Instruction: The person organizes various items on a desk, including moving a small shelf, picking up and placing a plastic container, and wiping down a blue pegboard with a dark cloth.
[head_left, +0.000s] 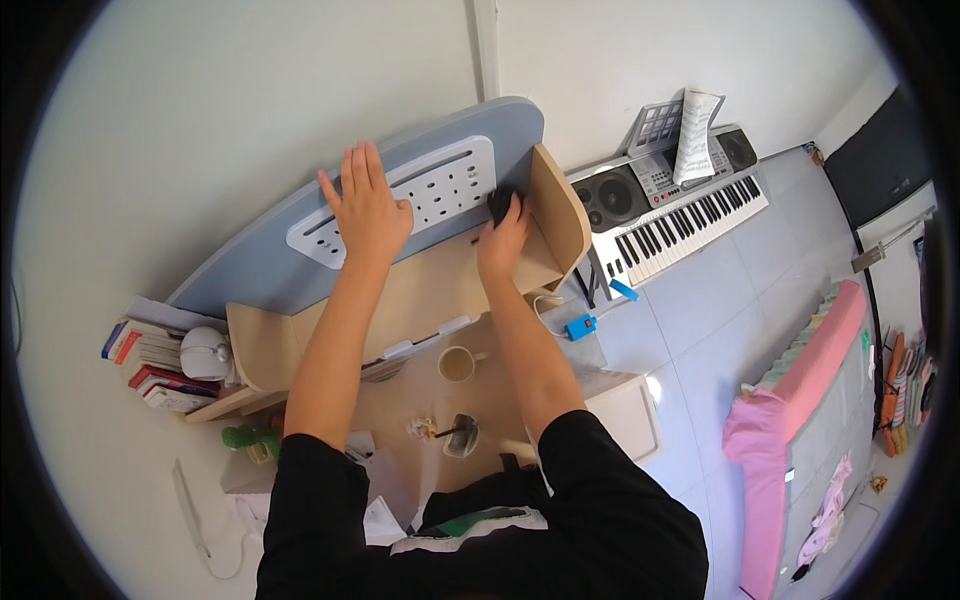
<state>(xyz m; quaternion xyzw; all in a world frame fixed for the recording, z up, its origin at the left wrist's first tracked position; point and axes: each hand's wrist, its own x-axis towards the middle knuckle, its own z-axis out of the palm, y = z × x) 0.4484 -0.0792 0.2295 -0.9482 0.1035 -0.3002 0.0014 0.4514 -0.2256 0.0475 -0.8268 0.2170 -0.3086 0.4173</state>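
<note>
My left hand (372, 210) is spread flat, fingers pointing up, over the left part of a white perforated pegboard (450, 186) on the desk's blue-grey back panel (517, 124). My right hand (507, 238) grips a small black object (502, 204) near the board's lower right corner; what it is I cannot tell, as my fingers partly cover it. Beneath both hands runs a light wooden shelf (431, 289), with an upright side panel (559, 214) just right of my right hand. A small dark item lies on the shelf beside my right fingers.
Below the shelf, a mug (456, 364) stands on the desk. Books (154, 364) and a white rounded device (206, 354) sit at the left. An electronic keyboard (675, 217) and a blue power strip (580, 327) are at the right, with a pink-edged bed (821, 360) beyond.
</note>
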